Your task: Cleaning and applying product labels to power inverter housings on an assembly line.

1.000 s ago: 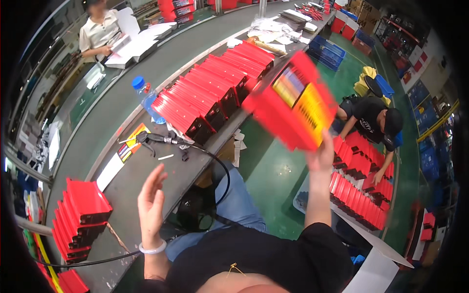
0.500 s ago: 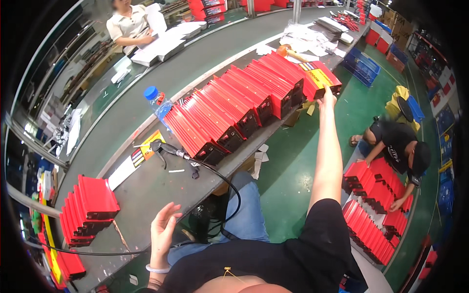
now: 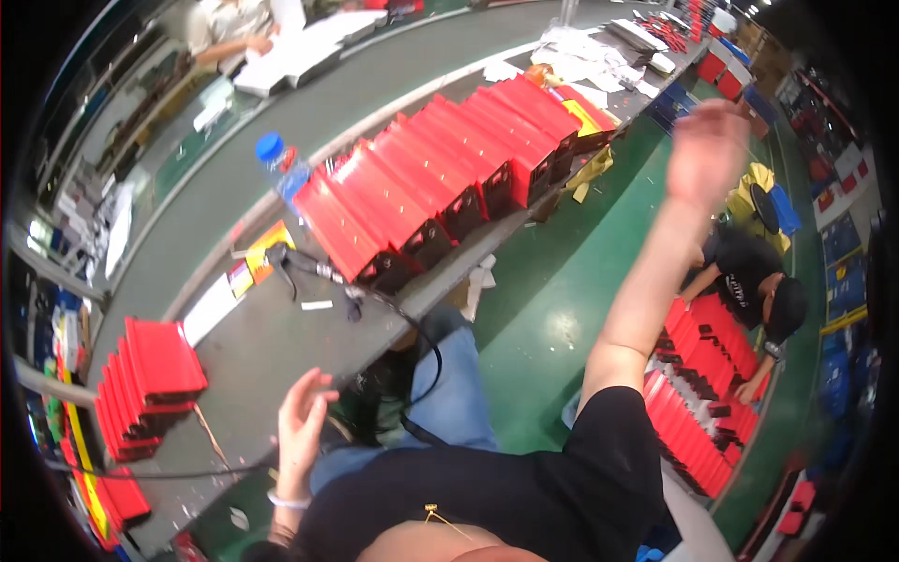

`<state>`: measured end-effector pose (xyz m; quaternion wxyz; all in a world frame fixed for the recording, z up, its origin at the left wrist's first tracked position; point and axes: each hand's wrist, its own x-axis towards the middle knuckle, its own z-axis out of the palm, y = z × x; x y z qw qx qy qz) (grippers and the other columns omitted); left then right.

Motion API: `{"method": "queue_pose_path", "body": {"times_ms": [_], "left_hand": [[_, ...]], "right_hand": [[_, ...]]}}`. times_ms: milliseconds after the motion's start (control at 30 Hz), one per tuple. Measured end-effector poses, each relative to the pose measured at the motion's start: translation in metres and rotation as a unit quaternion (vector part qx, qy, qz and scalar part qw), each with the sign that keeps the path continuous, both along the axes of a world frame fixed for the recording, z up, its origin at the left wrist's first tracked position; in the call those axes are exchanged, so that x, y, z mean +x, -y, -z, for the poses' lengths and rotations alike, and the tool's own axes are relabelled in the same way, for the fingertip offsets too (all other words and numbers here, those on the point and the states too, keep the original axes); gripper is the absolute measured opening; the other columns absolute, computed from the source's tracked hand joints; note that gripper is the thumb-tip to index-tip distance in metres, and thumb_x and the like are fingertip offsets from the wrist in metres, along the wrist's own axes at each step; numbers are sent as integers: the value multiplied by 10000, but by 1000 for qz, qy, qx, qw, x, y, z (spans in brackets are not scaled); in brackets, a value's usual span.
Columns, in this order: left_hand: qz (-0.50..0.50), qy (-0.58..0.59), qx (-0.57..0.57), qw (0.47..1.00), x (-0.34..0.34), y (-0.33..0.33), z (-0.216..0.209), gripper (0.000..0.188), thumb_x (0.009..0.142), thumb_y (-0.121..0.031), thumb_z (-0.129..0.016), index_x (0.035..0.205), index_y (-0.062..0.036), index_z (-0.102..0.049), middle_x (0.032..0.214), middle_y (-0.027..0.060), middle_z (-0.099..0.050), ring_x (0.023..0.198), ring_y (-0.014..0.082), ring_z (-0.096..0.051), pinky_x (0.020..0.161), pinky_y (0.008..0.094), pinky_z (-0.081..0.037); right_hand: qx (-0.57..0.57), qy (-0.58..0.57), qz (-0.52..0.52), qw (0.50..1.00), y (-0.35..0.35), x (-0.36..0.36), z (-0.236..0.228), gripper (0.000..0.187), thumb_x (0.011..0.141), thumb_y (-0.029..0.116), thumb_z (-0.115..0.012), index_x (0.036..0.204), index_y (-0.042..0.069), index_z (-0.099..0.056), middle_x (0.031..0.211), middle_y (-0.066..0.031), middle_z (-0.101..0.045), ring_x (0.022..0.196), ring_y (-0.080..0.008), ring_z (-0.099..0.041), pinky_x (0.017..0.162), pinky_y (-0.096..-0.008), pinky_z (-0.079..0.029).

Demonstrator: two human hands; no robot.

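Observation:
My right hand (image 3: 707,155) is raised over the floor beyond the bench's right edge, its fingers smeared by motion. Nearest to it on the bench is a red finned metal casing with a yellow label (image 3: 588,114), at the far end of a long row of red finned casings (image 3: 421,178) with black end panels. Down at the near edge of the bench, my left hand (image 3: 302,417) hovers with its fingers apart, holding nothing. An air blow gun (image 3: 286,258) with a black hose lies between that hand and the row.
A blue-capped bottle (image 3: 281,164) stands behind the row. More red casings (image 3: 154,379) are stacked at the left. White papers (image 3: 585,56) lie at the far end. A co-worker (image 3: 749,272) bends over red casings at the right; another person's arm (image 3: 229,49) shows across the bench.
My right hand has let go of the yellow-labelled casing and moved up and right, away from it. The casing stays at the row's end. My left hand has hardly moved.

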<state>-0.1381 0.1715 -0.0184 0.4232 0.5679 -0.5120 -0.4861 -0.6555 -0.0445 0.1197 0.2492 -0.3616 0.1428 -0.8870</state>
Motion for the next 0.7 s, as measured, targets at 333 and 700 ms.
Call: {"method": "queue_pose_path", "body": {"times_ms": [333,700], "left_hand": [[46,-48,15,998,0,-22,-12,382,968,-145,-548,1307,20,-487,1263,101,-572,1068,158,-587,948,288,-442],[-123,-71,-1,990,36,-86,-5,331,941,-141,-588,1239,1,-556,1168,53,-608,937,92,-578,873,260,-466]], "right_hand": [[10,-354,-173,919,-21,153,-8,257,985,223,-444,1026,37,-616,994,-66,-646,908,-167,-595,815,-346,-473],[-53,-418,-381,823,-6,366,-6,288,985,268,-446,1073,45,-607,1007,-76,-648,904,-172,-600,822,-349,-474]]}}
